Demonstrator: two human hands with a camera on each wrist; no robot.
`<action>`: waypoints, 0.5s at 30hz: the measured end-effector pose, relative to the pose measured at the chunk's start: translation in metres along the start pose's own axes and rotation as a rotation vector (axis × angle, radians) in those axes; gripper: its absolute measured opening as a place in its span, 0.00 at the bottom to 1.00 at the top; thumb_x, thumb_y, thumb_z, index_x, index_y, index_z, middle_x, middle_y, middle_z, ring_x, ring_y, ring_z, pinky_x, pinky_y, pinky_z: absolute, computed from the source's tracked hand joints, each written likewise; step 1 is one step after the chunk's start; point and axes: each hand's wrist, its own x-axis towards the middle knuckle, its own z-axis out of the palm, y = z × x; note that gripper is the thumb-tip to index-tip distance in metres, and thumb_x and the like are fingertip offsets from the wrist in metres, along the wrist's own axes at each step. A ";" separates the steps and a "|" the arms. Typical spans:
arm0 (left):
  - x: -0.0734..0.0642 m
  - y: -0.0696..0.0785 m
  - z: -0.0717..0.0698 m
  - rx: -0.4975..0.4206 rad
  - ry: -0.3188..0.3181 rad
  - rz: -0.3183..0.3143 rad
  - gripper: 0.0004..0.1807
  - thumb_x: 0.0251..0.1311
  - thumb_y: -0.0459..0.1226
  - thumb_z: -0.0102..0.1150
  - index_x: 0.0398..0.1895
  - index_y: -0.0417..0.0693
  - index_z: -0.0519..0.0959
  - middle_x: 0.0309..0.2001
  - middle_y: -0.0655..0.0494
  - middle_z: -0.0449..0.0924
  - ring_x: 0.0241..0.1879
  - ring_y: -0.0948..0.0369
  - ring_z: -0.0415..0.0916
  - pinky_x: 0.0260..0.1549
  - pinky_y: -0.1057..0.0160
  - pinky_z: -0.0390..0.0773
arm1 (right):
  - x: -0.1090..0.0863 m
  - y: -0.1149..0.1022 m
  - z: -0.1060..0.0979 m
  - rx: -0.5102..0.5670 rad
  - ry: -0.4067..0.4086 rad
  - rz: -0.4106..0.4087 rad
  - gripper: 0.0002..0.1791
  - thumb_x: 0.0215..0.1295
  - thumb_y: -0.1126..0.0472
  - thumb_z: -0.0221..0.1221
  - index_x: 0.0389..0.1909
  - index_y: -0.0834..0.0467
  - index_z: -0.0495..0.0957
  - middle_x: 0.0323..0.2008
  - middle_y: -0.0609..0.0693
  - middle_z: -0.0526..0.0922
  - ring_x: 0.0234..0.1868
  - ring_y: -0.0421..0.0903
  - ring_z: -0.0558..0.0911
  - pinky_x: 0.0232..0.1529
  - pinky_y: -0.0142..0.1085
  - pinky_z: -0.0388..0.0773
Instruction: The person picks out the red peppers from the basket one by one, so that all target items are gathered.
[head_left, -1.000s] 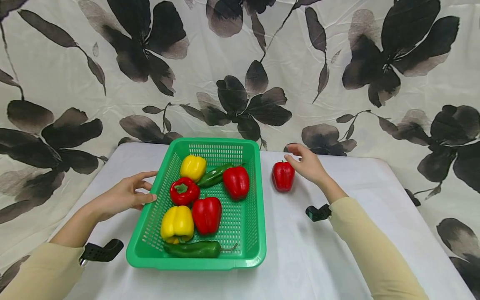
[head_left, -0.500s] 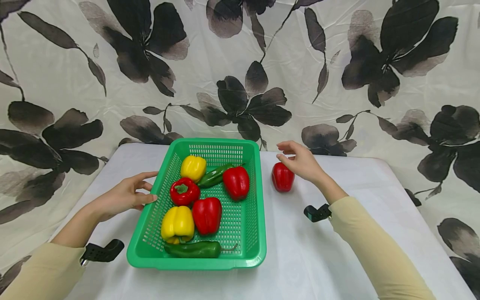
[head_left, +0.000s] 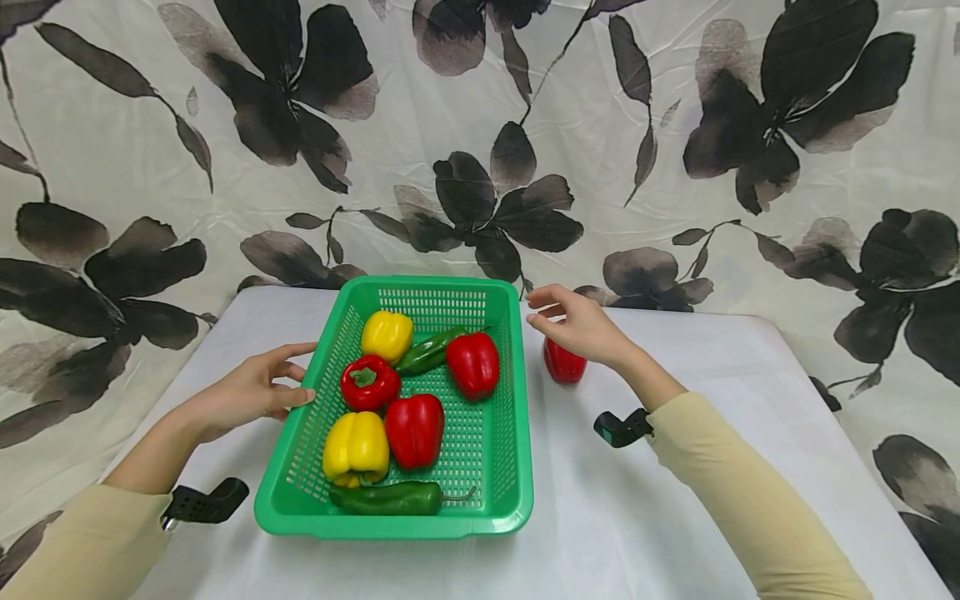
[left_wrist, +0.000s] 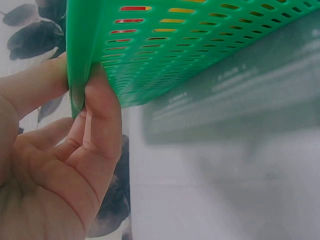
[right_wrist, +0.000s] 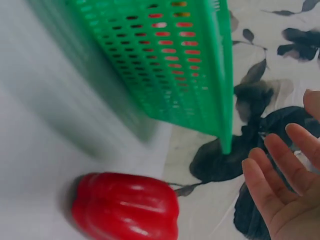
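Observation:
My left hand (head_left: 243, 393) pinches the left rim of a green plastic basket (head_left: 390, 527); in the left wrist view the thumb and fingers (left_wrist: 105, 117) lie on opposite sides of that rim. Inside the basket are two yellow bell peppers (head_left: 356, 448), three red bell peppers (head_left: 414, 431) and two long green peppers (head_left: 386, 498). My right hand (head_left: 581, 329) is empty, its fingers loosely bent beside the basket's far right rim. Below it, another red bell pepper (head_left: 564, 365) rests on the table, partly covered by the hand in the head view and apart from it in the right wrist view.
A white cloth covers the table (head_left: 720, 375). Behind it hangs a pale curtain (head_left: 600, 150) with dark flower prints. Each wrist carries a black camera mount (head_left: 204, 502).
My right hand has moved left, from above the red bell pepper on the table towards the basket's right rim. The left hand, basket and peppers have stayed in place.

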 end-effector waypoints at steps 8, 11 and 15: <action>0.001 0.000 -0.001 0.016 0.000 0.001 0.45 0.58 0.40 0.59 0.72 0.41 0.43 0.50 0.37 0.68 0.37 0.54 0.78 0.37 0.57 0.82 | 0.002 -0.013 0.001 0.057 -0.070 -0.001 0.22 0.65 0.55 0.54 0.57 0.57 0.69 0.54 0.52 0.75 0.53 0.49 0.76 0.50 0.43 0.77; 0.001 0.001 0.000 0.015 0.000 0.001 0.45 0.58 0.40 0.59 0.72 0.41 0.43 0.50 0.37 0.68 0.37 0.54 0.78 0.37 0.57 0.82 | 0.002 -0.020 0.002 0.099 -0.106 -0.002 0.21 0.65 0.55 0.54 0.57 0.56 0.68 0.55 0.52 0.74 0.54 0.50 0.75 0.52 0.42 0.76; 0.001 0.001 0.000 0.012 -0.002 -0.002 0.45 0.58 0.40 0.59 0.72 0.41 0.43 0.51 0.36 0.68 0.37 0.54 0.78 0.37 0.57 0.82 | 0.002 -0.027 0.004 0.148 -0.145 -0.004 0.20 0.65 0.55 0.54 0.57 0.54 0.69 0.54 0.51 0.74 0.54 0.49 0.75 0.53 0.41 0.75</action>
